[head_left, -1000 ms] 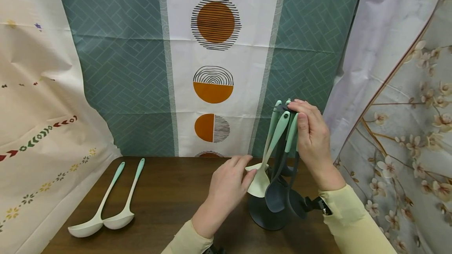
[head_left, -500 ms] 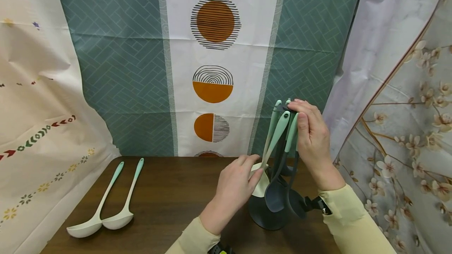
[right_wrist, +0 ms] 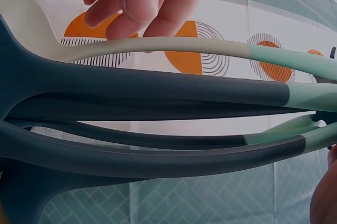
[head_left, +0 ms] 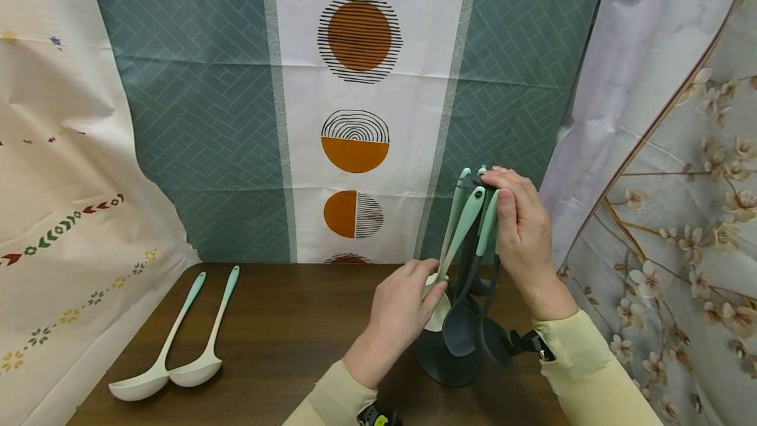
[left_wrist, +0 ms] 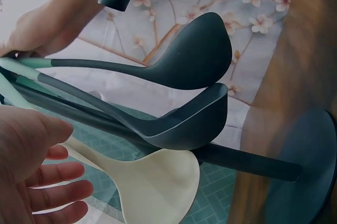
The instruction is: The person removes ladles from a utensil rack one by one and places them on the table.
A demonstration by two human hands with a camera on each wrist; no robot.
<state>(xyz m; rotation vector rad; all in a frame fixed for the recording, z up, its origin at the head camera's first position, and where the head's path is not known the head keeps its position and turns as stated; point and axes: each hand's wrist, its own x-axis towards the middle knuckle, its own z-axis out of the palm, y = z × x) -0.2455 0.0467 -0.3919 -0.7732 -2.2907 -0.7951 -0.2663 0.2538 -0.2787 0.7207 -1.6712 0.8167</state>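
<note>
A dark utensil stand (head_left: 447, 365) with a round base bears several hanging utensils with mint handles. Among them are dark ladles (head_left: 461, 332) and a cream ladle (left_wrist: 160, 187). My right hand (head_left: 523, 225) holds the stand's top, its fingers over the hub and its thumb beside a mint handle. My left hand (head_left: 401, 304) is at the cream ladle's shaft, covering part of its bowl in the head view. Its fingers (left_wrist: 58, 195) are spread and slightly bent in the left wrist view, not closed round the shaft. Whether the fingertips touch the shaft is unclear.
Two cream ladles (head_left: 198, 371) with mint handles lie side by side on the left of the brown wooden table (head_left: 284, 347). A green and white patterned cloth (head_left: 219, 150) hangs behind. Floral cloth (head_left: 662, 268) borders the right side, pale cloth (head_left: 77, 183) the left.
My left hand has moved right, up to the cream ladle on the stand, and now hides more of its bowl. The right hand has stayed at the stand's top.
</note>
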